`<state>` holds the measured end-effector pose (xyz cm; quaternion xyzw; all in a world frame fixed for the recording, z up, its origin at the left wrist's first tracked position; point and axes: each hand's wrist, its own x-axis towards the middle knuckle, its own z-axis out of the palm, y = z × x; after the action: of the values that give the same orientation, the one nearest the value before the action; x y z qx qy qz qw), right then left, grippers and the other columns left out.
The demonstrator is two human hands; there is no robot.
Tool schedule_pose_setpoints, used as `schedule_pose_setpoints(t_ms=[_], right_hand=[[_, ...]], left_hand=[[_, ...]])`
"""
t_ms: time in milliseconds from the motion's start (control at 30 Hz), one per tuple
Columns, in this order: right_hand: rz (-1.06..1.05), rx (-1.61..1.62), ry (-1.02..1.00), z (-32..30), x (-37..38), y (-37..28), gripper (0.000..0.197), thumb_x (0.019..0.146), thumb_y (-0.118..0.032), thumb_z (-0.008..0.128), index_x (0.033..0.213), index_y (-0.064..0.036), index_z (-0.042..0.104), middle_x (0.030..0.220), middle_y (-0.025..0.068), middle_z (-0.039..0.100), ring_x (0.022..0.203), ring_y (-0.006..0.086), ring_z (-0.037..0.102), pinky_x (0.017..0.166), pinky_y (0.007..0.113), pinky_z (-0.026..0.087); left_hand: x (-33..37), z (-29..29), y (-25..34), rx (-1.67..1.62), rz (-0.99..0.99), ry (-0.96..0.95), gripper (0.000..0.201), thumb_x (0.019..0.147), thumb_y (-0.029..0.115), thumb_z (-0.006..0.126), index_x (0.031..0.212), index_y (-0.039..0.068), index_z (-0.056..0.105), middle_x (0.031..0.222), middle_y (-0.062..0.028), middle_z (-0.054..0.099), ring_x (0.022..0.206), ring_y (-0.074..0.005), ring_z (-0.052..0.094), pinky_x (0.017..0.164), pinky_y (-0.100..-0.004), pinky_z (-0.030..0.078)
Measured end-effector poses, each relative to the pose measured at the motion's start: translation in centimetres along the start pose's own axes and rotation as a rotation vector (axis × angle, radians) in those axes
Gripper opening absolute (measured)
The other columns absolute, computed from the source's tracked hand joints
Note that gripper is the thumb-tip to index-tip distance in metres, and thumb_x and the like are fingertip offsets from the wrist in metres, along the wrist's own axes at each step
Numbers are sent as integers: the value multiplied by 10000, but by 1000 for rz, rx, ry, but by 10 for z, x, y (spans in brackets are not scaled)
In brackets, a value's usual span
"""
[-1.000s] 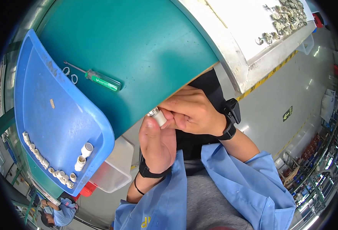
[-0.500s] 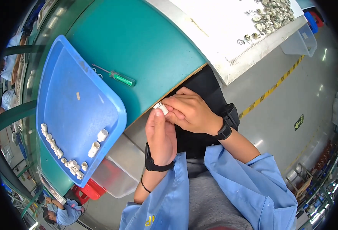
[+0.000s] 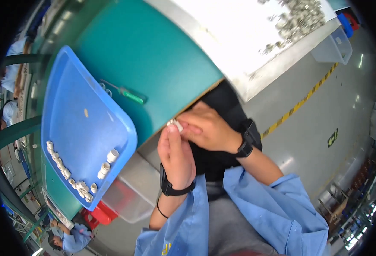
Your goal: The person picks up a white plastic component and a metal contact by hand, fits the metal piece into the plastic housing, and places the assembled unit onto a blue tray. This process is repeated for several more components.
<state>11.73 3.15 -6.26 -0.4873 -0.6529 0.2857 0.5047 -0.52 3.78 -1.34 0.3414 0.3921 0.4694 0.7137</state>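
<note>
My left hand (image 3: 176, 154) and my right hand (image 3: 207, 129) meet at the edge of the green table (image 3: 153, 55). Together their fingertips pinch a small white cylindrical part (image 3: 175, 124). Both wrists carry black bands, and blue sleeves cover my forearms. To the left lies a blue tray (image 3: 83, 128) with a row of several small white parts (image 3: 64, 168) along its lower rim and two more (image 3: 107, 163) nearby.
A green-handled screwdriver (image 3: 126, 94) lies on the table beside the tray. A white surface (image 3: 239, 34) at the back holds a heap of small metal parts (image 3: 301, 17). Clear bins (image 3: 130, 192) and a red one sit under the table. Other workers are at the left rim.
The view has shifted, so the tray and table sit further right and lower. My hands stay together on the white part at the table edge.
</note>
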Motion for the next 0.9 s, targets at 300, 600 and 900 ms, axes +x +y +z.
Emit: schedule_pose_setpoints(t_ms=[300,600,900], right_hand=[[42,-41,-230,-47,-29,-45,267,895,-185,709,1127,-54,694,924,68,738,863,258,654,818,354,482],[-26,-207,-137,-161,-20,-82,165,889,-143,704,1030,-62,735,951,64,747,905,253,664,816,352,491],[-27,-574,245,-225,95,-55,212,870,-93,692,1065,-10,689,1079,127,671,1013,316,622,882,390,474]], left_hand=[[-45,-9,33,220,-7,-72,258,1068,215,437,1080,-4,575,985,-144,709,904,-174,631,819,-288,467],[-7,19,173,738,563,-205,176,1023,125,540,1156,20,584,972,-59,675,894,-111,578,835,-273,459],[274,-45,253,1234,710,-71,208,900,167,703,1017,3,651,900,-52,657,835,-138,583,769,-285,480]])
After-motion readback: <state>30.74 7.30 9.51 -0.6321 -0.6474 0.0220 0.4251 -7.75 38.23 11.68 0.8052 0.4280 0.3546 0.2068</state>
